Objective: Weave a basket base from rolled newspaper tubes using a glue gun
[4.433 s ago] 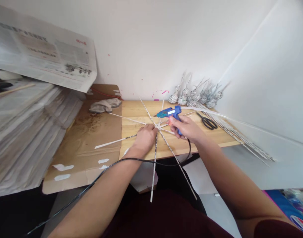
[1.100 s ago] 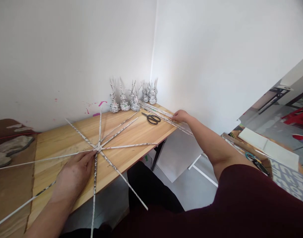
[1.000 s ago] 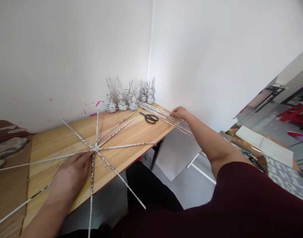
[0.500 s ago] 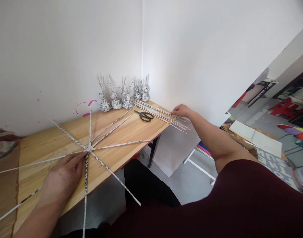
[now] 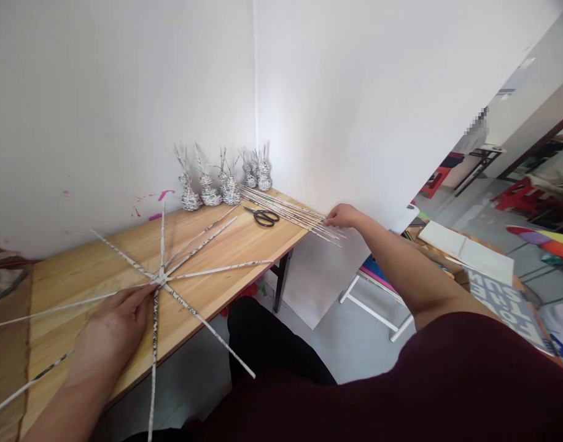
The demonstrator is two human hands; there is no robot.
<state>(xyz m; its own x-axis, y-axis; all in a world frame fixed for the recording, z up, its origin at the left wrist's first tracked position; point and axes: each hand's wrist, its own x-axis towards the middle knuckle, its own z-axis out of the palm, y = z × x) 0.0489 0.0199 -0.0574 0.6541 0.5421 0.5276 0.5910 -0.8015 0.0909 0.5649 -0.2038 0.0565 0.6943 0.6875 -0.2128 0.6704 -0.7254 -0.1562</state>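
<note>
Rolled newspaper sticks cross in a star shape [image 5: 189,299], spread over the wooden table and past its front edge. My left hand [image 5: 118,322] pinches the star close to its centre, fingers closed. A loose bundle of paper sticks [image 5: 285,209] lies at the table's right end, its tips jutting beyond the edge. At those tips is my right hand [image 5: 343,216], thumb and fingers pressed together on a paper stick; exactly how many it grips is hard to see. Black-handled scissors [image 5: 265,217] rest beside the bundle.
Several woven paper figures with upright ends [image 5: 210,191] stand at the back of the wooden table [image 5: 207,230], against the wall. Brown paper or board [image 5: 9,350] covers the left end. Rightward, a white-framed stool [image 5: 373,310] and another table with an open notebook [image 5: 465,245] stand.
My right hand has shifted slightly right and down along the tips of the bundle. The view has turned a little to the right; my left hand keeps its hold on the star.
</note>
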